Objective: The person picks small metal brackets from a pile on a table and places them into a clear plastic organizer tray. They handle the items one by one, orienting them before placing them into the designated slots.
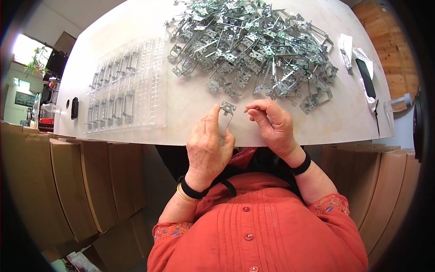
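Near the front edge of the table, my left hand [207, 147] is closed on a small metal bracket [228, 108]. The bracket has a flat plate with cut-outs at its top and a thin leg running down toward my thumb. Just to its right, my right hand [275, 129] is in a pinch, thumb against forefinger. A small dark tip shows at those fingertips, too small to name, and it is apart from the bracket. Beyond both hands lies a large heap of similar metal brackets [253, 50], tangled together.
To the left lies a clear plastic tray [156, 109] with brackets set in rows. A black phone [365, 77], white paper and a clear bottle [398, 103] are at the right. A small black object [74, 109] sits far left. Cardboard boxes [97, 181] flank the table.
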`<state>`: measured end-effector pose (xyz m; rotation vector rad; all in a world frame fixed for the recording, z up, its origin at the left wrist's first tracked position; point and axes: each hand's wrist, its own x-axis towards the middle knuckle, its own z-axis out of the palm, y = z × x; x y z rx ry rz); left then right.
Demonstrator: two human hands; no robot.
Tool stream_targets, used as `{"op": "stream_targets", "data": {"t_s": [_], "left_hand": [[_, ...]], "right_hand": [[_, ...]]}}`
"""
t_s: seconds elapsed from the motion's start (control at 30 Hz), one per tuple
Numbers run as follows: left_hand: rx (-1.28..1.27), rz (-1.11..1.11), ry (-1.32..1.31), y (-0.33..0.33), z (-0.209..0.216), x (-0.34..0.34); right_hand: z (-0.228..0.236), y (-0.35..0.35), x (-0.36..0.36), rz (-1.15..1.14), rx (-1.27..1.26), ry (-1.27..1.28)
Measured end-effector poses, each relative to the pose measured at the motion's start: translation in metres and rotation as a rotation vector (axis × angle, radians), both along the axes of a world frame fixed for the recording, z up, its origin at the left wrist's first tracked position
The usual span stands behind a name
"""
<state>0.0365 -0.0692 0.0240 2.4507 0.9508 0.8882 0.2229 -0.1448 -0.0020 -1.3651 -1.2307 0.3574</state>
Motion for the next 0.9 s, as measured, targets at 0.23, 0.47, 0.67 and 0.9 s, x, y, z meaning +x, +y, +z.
{"op": "stream_targets", "data": {"t_s": [0.23, 0.47, 0.67, 0.9], "left_hand": [[-0.027, -0.032, -0.043, -0.0030, -0.0031, -0.0019], [0.013, -0.065, -0.041, -0.0007, -0.0025, -0.0024], [-0.010, -0.085, -0.045, -0.0001, 0.0012, -0.0022], [-0.029, -0.089, -0.034, -0.0010, 0.0030, -0.0020]], "right_hand": [[0.0070, 0.0002, 0.0003, -0.006, 0.012, -0.059], [0.0074, 0.0008, -0.0009, 0.030, -0.052, -0.033], [0.0076, 0.0026, -0.0022, 0.027, -0.066, -0.022], [0.0060, 0.0029, -0.0018, 0.010, -0.081, -0.039]]}}
